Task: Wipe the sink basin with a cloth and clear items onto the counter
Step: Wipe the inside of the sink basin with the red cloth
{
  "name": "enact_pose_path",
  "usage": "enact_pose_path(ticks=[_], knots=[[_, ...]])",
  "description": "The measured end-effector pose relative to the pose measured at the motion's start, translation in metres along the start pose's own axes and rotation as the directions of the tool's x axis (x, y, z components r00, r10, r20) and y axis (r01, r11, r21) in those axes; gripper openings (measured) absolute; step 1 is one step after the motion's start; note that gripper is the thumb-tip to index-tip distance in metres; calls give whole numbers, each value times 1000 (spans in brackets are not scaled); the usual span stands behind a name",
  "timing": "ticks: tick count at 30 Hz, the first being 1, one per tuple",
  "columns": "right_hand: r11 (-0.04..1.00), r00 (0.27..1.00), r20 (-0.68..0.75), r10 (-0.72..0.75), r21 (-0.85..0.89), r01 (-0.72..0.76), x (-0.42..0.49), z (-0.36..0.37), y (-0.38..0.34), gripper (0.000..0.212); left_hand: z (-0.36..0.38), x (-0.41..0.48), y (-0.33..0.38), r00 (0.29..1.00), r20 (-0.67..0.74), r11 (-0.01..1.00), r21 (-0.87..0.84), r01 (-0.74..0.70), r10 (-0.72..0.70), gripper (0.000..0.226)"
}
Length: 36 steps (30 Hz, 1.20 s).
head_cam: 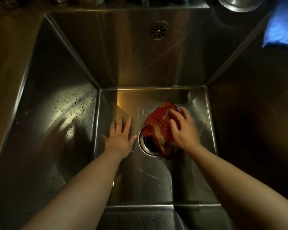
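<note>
Cloth [158, 128] is lying bunched on the sink basin [140, 176] floor, half covering the drain [144, 143], directly under the clutching right hand [183, 130], while the left hand [119, 138] is resting flat, fingers spread, just beside it.

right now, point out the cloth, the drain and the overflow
cloth [158, 117]: head view, its red upper folds
drain [142, 143]: head view, bare left rim
overflow [158, 31]: head view, centre of the grille

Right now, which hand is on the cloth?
The right hand grips the red cloth; the left hand lies spread, empty, on the sink floor.
</note>
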State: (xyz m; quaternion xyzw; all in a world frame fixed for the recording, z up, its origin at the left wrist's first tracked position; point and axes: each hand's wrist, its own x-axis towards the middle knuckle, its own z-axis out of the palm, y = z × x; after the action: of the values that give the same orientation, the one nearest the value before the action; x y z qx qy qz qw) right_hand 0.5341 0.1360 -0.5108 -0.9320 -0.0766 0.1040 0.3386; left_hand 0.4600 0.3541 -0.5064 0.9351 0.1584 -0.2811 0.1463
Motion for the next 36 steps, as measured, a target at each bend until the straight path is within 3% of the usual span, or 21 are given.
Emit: enact_pose_path(ticks=[4, 7, 11, 14, 17, 27, 32, 36], knots=[[965, 987, 44, 154, -220, -141, 4, -12, 17, 52, -4, 9, 32, 974, -145, 976, -106, -191, 175, 65], [929, 976, 109, 189, -341, -142, 7, -13, 27, 59, -4, 14, 63, 926, -218, 932, -124, -340, 308, 69], [915, 963, 63, 261, -335, -226, 14, -13, 32, 57, 5, 19, 100, 895, -71, 897, 10, -442, 441, 80], [917, 966, 73, 248, -338, -210, 13, -13, 37, 56, 12, 26, 111, 913, 46, 913, 36, -407, 405, 87], [920, 967, 81, 243, -335, -203, 11, -12, 41, 56, 13, 30, 107, 914, 59, 913, 46, -405, 402, 96], [923, 971, 90, 220, -342, -177, 12, -8, 36, 52, -6, 40, 93, 893, -117, 900, 48, -433, 435, 65], [899, 957, 180, 226, -416, -134, 16, 0, 29, 59, -39, 54, 62, 929, -283, 970, 27, -241, 239, 58], [889, 946, 182, 269, -425, -171, 15, 5, 25, 64, -53, 67, 45, 965, -211, 986, 93, -140, 156, 63]])
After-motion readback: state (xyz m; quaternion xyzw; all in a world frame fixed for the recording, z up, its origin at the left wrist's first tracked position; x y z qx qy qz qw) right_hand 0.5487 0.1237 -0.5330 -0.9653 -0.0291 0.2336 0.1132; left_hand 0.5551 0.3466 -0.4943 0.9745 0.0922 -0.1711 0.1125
